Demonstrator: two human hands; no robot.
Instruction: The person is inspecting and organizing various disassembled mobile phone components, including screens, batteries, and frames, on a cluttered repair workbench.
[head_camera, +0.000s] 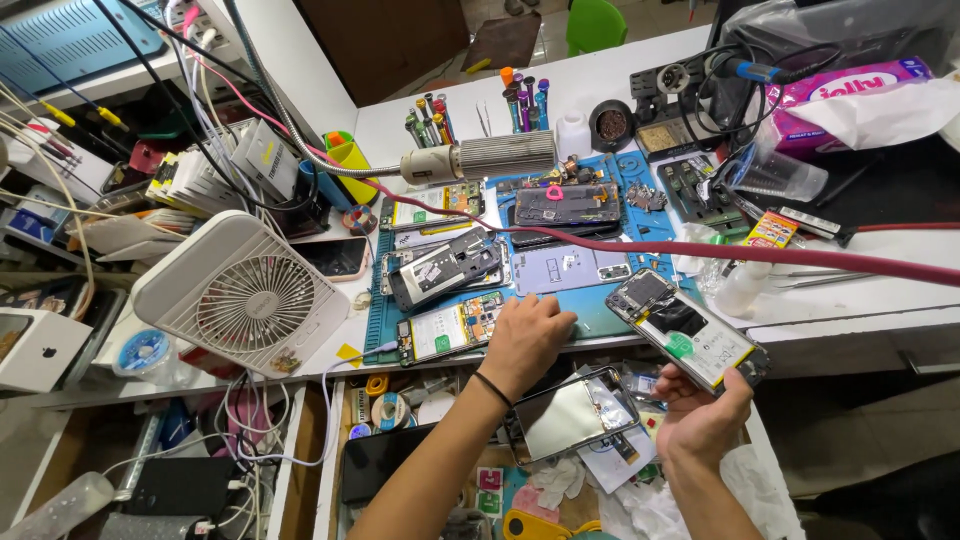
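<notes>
Crowded phone-repair bench, white top with a blue work mat (600, 322) at centre, cables trailing everywhere and an open drawer (400, 440) of tape rolls and scraps just below the edge. Right hand (700, 420) raised over that drawer, fingers closed around the lower end of an opened smartphone (688, 330), back cover off, board and battery turned upward and tilted toward the eyes, apparently for a clear look inside. Left hand (527, 340) lying knuckles-up at the mat's near edge, fingers curled loosely; whether anything small sits under the fingertips cannot be told. More stripped handsets (445, 268) spread flat on the mat, probably kept in reach as separate jobs. Small white desk fan (245, 295) leaning at the left, face angled up toward the work. Gooseneck lamp head (480, 158) hanging over the mat's far side. Screwdrivers (525, 100) standing upright at the back, handles up for quick picking.
</notes>
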